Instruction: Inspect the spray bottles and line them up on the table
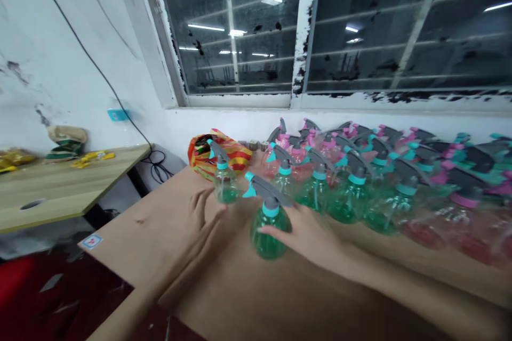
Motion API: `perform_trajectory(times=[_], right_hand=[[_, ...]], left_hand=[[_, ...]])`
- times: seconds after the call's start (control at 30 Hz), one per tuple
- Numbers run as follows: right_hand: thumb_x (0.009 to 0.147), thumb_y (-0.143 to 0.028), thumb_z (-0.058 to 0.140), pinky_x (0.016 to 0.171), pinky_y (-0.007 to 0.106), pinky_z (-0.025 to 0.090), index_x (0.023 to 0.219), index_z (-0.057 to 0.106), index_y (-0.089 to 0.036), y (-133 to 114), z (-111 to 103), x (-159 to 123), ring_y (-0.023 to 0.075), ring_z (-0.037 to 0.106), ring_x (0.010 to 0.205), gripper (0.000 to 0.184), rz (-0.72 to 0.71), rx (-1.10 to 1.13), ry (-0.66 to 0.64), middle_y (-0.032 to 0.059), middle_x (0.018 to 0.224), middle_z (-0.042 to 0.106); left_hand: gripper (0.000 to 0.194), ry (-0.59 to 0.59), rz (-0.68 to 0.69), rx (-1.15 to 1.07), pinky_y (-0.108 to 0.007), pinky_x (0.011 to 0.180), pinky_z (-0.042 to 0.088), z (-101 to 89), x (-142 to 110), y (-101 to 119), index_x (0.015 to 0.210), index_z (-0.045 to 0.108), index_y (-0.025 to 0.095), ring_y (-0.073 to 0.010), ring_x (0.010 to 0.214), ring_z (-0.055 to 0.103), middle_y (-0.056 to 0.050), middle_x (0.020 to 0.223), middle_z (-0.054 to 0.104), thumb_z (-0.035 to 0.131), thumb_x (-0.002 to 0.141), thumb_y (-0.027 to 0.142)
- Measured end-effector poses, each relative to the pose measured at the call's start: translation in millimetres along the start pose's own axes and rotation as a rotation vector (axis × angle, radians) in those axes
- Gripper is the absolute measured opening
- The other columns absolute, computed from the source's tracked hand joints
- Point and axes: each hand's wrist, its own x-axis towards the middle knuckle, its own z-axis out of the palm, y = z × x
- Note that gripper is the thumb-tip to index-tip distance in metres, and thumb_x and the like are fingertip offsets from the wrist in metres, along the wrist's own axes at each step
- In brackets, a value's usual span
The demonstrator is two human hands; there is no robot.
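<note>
While the right hand [310,234] curls its fingers [276,234] around a green spray bottle [270,218] near the middle of the counter [148,234], the left hand [200,229] has its fingers spread just beside another green bottle [224,178]. It is too blurry to tell if they touch. Behind that bottle sits a stripy bag [237,155]. Many more bottles [354,192] stand on the right.

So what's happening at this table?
The person's right hand holds a green spray bottle by its body. The open left hand is beside another green bottle, near a striped bag; whether it touches that bottle is unclear. More green and pink bottles stand crowded on the table to the right, below the window.
</note>
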Motion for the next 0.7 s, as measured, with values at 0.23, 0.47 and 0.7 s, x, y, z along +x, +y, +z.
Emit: perform_trajectory(times=[0.23, 0.47, 0.7], right_hand=[[0.075, -0.059, 0.057, 0.063, 0.048, 0.05, 0.124, 0.054, -0.018, 21, -51, -68, 0.0329, 0.066, 0.075, 0.064, -0.051, -0.223, -0.001, 0.0137, 0.093, 0.07], [0.073, -0.052, 0.065, 0.086, 0.049, 0.046, 0.118, 0.057, -0.024, 59, -92, -113, 0.0316, 0.059, 0.104, 0.054, -0.12, -0.072, 0.085, 0.0105, 0.112, 0.065], [0.078, -0.047, 0.062, 0.07, 0.037, 0.053, 0.114, 0.052, -0.031, 90, -110, -143, 0.0233, 0.063, 0.086, 0.041, 0.134, 0.407, 0.22, 0.0026, 0.094, 0.065]], left_hand=[[0.076, -0.589, 0.187, -0.113, -0.053, 0.102, 0.032, 29.8, -56, 110, 0.139, 0.029, 0.031, -0.0339, 0.126, 0.038, -0.008, 0.139, 0.041, 0.066, 0.077, 0.054], [0.08, -0.67, 0.263, -0.322, -0.055, 0.094, 0.037, 108.3, -66, 169, 0.131, 0.039, 0.024, -0.0346, 0.114, 0.048, -0.011, 0.126, 0.052, 0.074, 0.067, 0.057], [0.083, -0.76, 0.347, -0.39, -0.052, 0.097, 0.035, 147.0, -62, 215, 0.13, 0.041, 0.022, -0.0343, 0.116, 0.048, -0.012, 0.125, 0.053, 0.079, 0.062, 0.053]])
